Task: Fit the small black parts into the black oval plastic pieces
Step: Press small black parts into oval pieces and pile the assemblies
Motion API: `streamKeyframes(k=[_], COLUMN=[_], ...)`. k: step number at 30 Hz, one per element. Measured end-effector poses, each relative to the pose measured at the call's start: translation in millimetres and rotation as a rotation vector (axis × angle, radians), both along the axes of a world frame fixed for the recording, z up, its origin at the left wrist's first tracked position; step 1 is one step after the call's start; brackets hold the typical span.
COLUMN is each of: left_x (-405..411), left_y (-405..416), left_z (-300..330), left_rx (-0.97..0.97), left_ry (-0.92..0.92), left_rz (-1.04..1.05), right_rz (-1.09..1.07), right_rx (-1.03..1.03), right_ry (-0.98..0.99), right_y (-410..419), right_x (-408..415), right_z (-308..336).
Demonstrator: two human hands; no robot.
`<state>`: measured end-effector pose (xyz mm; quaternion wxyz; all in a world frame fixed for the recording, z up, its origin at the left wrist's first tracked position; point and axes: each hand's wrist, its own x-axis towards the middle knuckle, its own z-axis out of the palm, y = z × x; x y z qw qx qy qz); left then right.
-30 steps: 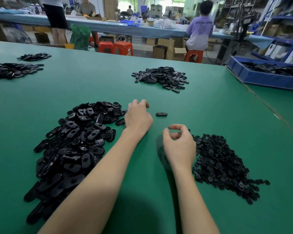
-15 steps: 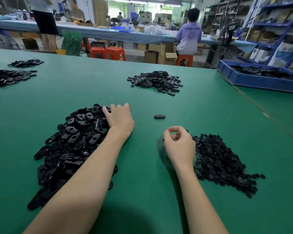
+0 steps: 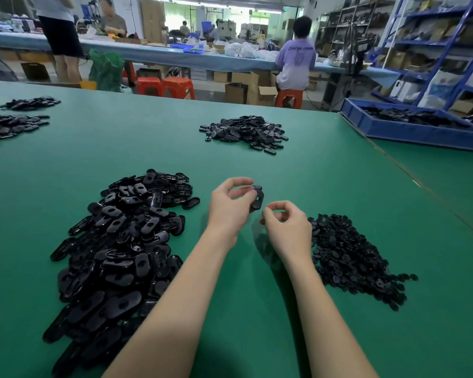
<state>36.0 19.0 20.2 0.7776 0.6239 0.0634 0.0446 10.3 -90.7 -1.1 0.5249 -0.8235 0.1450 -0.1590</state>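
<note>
My left hand [image 3: 230, 205] grips one black oval piece [image 3: 258, 201] above the green table, between the two near piles. Just right of it and slightly lower, my right hand [image 3: 287, 227] has thumb and forefinger pinched together, and only a dark speck of a small black part [image 3: 261, 221] shows at the fingertips. A big heap of black oval pieces [image 3: 120, 246] lies to the left of my left arm. The pile of small black parts [image 3: 350, 257] lies to the right of my right hand.
Another heap of black oval pieces [image 3: 245, 133] sits farther back in the middle, and two more heaps [image 3: 8, 126] lie at the far left. A blue tray [image 3: 410, 132] of black parts stands at the back right. People work at a long bench beyond the table.
My left hand went to the oval heap, then came back to the middle holding one oval piece. My right hand stayed pinched and is now close to that piece.
</note>
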Motion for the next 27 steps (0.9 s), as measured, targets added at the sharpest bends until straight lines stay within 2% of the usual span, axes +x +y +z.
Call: streamKeyframes(k=[2, 5, 8, 10, 13, 20, 27], left_x=[-11, -16, -13, -13, -13, -15, -17], left_y=[-6, -6, -5, -5, -4, -5, -6], left_z=[-11, -21, -20, -19, -21, -24, -23], left_rx=[-0.121, -0.061, -0.01, -0.063, -0.143, -0.241, -0.283], left_ry=[0.017, -0.014, -0.029, 0.003, 0.031, 0.018, 0.01], left_rz=[-0.058, -0.1, -0.112, -0.116, -0.103, -0.105, -0.113], right_rz=[0.03, 0.049, -0.045, -0.098, -0.108, -0.077, -0.137], right_rx=[0.028, -0.047, -0.238, -0.39, -0.509, -0.62, -0.671], right_ry=[-0.007, -0.005, 0.004, 0.049, 0.12, 0.143, 0.165], right_y=[-6, -21, -40, -51, -59, -56, -45], right_x=[2, 1, 0, -3, -6, -3, 2], right_z=[3, 10, 17, 19, 16, 10, 8])
